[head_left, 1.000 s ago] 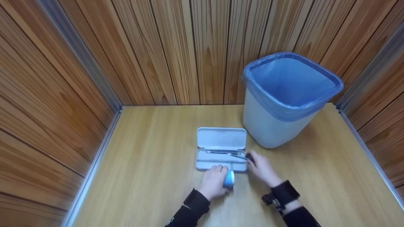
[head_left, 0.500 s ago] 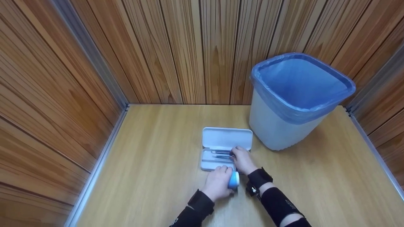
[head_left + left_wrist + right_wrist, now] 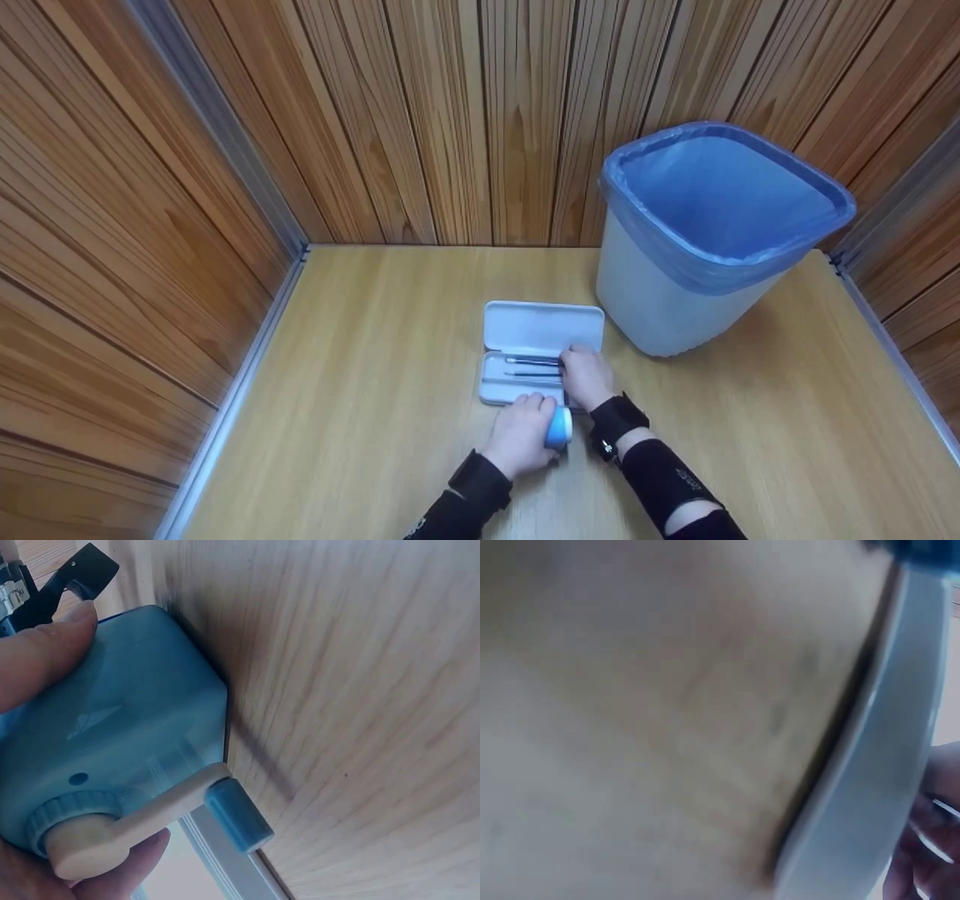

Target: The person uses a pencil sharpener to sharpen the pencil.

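Observation:
My left hand (image 3: 519,433) grips a blue hand-crank pencil sharpener (image 3: 559,427) at the near side of the case. The left wrist view shows the sharpener's body (image 3: 142,690) under my thumb, with its pale crank handle (image 3: 165,810). A white pencil case (image 3: 544,328) lies with its lid raised. Two dark pencils (image 3: 532,361) lie lengthwise in its rear compartment. Over their right ends, my right hand (image 3: 588,377) reaches into the case. In the right wrist view, its curled fingers (image 3: 930,855) pinch a dark pencil behind the case wall (image 3: 870,765).
A white bin (image 3: 660,300) lined with a blue bag (image 3: 720,187) stands at the back right, just beyond the case. Wood-panelled walls (image 3: 517,120) enclose the wooden table (image 3: 375,337) at the back and both sides.
The right hand has moved left from the case's right edge to over it, and the slanted pencil it carried now lies level beside the other. The left hand keeps its grip on the sharpener.

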Demonstrator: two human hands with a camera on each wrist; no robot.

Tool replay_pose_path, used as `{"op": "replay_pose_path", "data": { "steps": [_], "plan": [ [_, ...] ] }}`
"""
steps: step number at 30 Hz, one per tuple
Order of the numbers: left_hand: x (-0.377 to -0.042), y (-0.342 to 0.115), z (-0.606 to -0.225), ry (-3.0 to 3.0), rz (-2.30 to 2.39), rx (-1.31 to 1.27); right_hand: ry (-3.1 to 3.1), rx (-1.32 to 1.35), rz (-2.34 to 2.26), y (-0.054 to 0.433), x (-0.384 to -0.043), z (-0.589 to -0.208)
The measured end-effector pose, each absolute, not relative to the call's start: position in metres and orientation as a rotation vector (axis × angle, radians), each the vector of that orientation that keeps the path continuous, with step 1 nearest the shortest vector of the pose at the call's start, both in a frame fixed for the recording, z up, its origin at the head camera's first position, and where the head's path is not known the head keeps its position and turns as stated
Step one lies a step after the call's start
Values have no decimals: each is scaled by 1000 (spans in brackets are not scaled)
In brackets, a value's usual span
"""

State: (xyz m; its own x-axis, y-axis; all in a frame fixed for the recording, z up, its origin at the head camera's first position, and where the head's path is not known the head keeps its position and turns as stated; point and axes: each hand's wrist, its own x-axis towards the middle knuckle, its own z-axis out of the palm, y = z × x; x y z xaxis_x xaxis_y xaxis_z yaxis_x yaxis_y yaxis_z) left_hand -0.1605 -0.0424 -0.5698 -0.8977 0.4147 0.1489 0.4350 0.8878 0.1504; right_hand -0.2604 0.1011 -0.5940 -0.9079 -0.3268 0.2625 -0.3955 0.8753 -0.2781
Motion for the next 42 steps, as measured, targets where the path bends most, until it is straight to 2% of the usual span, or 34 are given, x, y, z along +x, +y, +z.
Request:
{"op": "replay_pose_path", "data": {
  "steps": [15, 20, 28, 34, 38, 42],
  "plan": [
    [-161, -38, -567, -3036, -306, -648, -2899, 507, 421, 115, -263, -591],
    [-160, -40, -568, -3022, -489, -590, -2785, 464, 770, 124, -248, -581],
    [-164, -47, -551, -2643, -1073, -345, -2602, 412, 1400, 127, -210, -553],
    [-165, -38, -534, -2305, -1379, -378, -2512, 336, 1749, 121, -189, -544],
    [-163, -33, -526, -2268, -1348, -357, -2471, 317, 1794, 119, -182, -545],
    [-164, -35, -524, -2319, -1014, -363, -2351, 424, 1534, 122, -176, -544]
  ]
}}
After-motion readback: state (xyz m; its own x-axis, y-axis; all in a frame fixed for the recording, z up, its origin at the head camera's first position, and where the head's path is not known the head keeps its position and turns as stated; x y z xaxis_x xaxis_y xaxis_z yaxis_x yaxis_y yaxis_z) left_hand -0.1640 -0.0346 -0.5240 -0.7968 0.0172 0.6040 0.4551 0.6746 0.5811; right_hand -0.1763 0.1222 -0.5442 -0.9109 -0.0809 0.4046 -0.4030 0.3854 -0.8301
